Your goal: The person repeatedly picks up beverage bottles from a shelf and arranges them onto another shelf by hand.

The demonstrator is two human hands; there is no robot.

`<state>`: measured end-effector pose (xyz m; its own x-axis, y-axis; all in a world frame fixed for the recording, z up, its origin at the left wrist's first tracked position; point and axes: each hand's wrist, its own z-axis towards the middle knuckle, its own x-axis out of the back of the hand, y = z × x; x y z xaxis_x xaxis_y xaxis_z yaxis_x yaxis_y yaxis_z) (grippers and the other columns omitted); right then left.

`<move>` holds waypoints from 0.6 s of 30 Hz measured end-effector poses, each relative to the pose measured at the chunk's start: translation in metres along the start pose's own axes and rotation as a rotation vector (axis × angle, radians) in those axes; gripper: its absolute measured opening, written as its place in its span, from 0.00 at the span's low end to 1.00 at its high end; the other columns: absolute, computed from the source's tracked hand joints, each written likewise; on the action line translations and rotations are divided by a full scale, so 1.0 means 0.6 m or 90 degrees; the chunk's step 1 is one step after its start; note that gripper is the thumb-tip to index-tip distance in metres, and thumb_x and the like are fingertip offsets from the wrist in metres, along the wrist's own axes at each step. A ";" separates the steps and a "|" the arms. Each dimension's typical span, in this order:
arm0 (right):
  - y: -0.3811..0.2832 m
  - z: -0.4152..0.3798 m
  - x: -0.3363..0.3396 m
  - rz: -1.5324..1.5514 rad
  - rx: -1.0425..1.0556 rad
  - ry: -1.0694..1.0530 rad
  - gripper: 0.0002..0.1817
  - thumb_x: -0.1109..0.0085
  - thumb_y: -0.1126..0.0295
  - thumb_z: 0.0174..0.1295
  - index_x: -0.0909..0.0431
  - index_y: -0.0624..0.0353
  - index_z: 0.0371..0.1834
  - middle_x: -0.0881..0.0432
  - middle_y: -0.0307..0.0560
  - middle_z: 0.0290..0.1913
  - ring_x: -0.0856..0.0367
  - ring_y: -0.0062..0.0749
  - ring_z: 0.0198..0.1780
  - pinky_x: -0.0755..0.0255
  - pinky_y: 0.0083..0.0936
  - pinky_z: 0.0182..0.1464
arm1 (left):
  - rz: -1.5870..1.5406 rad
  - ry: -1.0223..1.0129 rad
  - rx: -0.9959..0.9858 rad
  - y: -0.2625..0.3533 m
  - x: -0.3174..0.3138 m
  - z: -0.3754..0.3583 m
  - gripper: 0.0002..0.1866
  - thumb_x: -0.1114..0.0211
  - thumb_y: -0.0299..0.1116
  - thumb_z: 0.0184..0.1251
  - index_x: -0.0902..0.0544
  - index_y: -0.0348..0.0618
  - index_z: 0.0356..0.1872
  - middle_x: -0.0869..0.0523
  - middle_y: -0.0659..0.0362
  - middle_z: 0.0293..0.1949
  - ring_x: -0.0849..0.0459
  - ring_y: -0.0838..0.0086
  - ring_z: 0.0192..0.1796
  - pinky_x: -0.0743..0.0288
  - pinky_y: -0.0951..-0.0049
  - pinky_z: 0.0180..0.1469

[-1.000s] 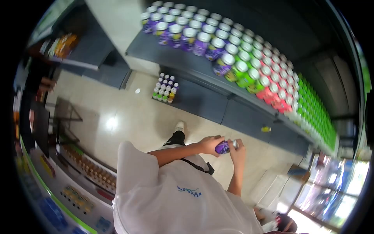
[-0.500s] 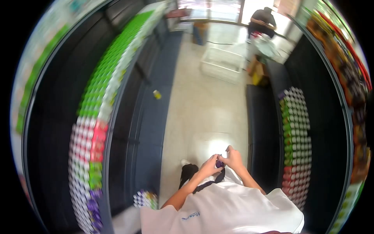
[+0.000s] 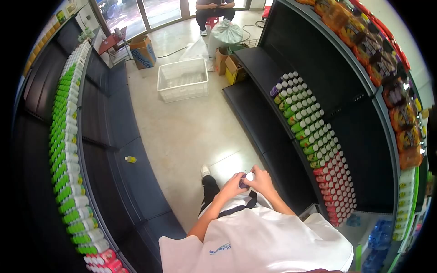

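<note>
Close in front of my white shirt, both hands hold a small purple bottle (image 3: 243, 183) with a white cap (image 3: 250, 176). My left hand (image 3: 231, 186) is wrapped round the bottle's body. The fingers of my right hand (image 3: 261, 181) close round it near the cap from the other side. To the right of my hands, a shelf carries rows of white-capped bottles (image 3: 306, 116) with purple, green and red labels. My fingers partly hide the bottle's label.
Green white-capped bottles (image 3: 66, 157) line the left shelf. A small yellow bottle (image 3: 130, 159) lies on the low ledge below. A white crate (image 3: 183, 91) stands on the floor ahead, near cardboard boxes (image 3: 143, 52) and a tied bag (image 3: 227, 32). A seated person (image 3: 215, 12) is beyond.
My view has turned to the right, so the crate and left shelf sit further left. The bottle stays between my hands, and its white cap now shows.
</note>
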<state>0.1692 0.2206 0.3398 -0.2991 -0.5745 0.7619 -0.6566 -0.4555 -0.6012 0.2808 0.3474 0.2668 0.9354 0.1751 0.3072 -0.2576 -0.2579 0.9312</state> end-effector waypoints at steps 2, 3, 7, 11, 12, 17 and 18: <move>-0.035 0.052 0.008 -0.012 -0.007 -0.004 0.26 0.26 0.51 0.46 0.23 0.62 0.36 0.17 0.59 0.24 0.13 0.53 0.33 0.22 0.41 0.36 | -0.013 0.018 -0.009 0.007 0.056 0.033 0.33 0.23 0.38 0.53 0.26 0.42 0.61 0.20 0.47 0.55 0.19 0.53 0.57 0.24 0.59 0.58; -0.049 0.080 0.013 -0.009 -0.006 -0.003 0.26 0.26 0.51 0.46 0.23 0.62 0.36 0.17 0.59 0.25 0.13 0.53 0.33 0.22 0.41 0.36 | -0.010 0.038 -0.016 0.014 0.083 0.054 0.33 0.24 0.38 0.52 0.26 0.43 0.59 0.20 0.46 0.54 0.19 0.50 0.56 0.23 0.58 0.57; -0.068 0.172 0.029 0.033 -0.035 0.054 0.26 0.25 0.52 0.50 0.25 0.63 0.35 0.17 0.57 0.24 0.13 0.48 0.29 0.23 0.36 0.31 | -0.003 0.092 -0.122 0.000 0.160 0.132 0.33 0.24 0.35 0.52 0.27 0.42 0.60 0.21 0.46 0.53 0.19 0.49 0.55 0.23 0.57 0.57; -0.055 0.207 0.052 0.052 -0.113 0.099 0.24 0.24 0.54 0.52 0.25 0.63 0.34 0.17 0.53 0.23 0.13 0.40 0.27 0.23 0.31 0.30 | 0.020 -0.037 -0.104 0.019 0.202 0.214 0.34 0.26 0.37 0.57 0.29 0.40 0.65 0.22 0.46 0.58 0.22 0.51 0.62 0.26 0.60 0.62; -0.040 0.217 0.051 0.055 -0.127 0.122 0.24 0.23 0.54 0.52 0.24 0.63 0.35 0.16 0.52 0.24 0.13 0.35 0.27 0.24 0.28 0.30 | 0.023 -0.051 -0.102 0.022 0.206 0.235 0.34 0.26 0.37 0.57 0.29 0.40 0.65 0.22 0.46 0.58 0.22 0.51 0.62 0.26 0.60 0.62; 0.010 0.277 0.067 0.115 -0.239 0.186 0.23 0.24 0.56 0.53 0.22 0.64 0.36 0.15 0.49 0.24 0.14 0.29 0.27 0.25 0.27 0.30 | 0.023 -0.166 -0.122 0.018 0.201 0.338 0.35 0.29 0.37 0.62 0.32 0.43 0.69 0.25 0.48 0.64 0.24 0.50 0.64 0.27 0.59 0.64; 0.017 0.301 0.074 0.098 -0.260 0.199 0.22 0.24 0.57 0.53 0.23 0.64 0.36 0.15 0.50 0.25 0.14 0.30 0.27 0.25 0.27 0.30 | 0.015 -0.195 -0.100 0.024 0.207 0.366 0.34 0.31 0.36 0.63 0.33 0.44 0.70 0.25 0.47 0.65 0.24 0.49 0.64 0.27 0.58 0.65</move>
<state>0.2742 0.0677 0.3240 -0.5646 -0.3549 0.7452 -0.7858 -0.0451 -0.6168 0.4463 0.1571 0.2751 0.9520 -0.1280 0.2779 -0.2917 -0.1052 0.9507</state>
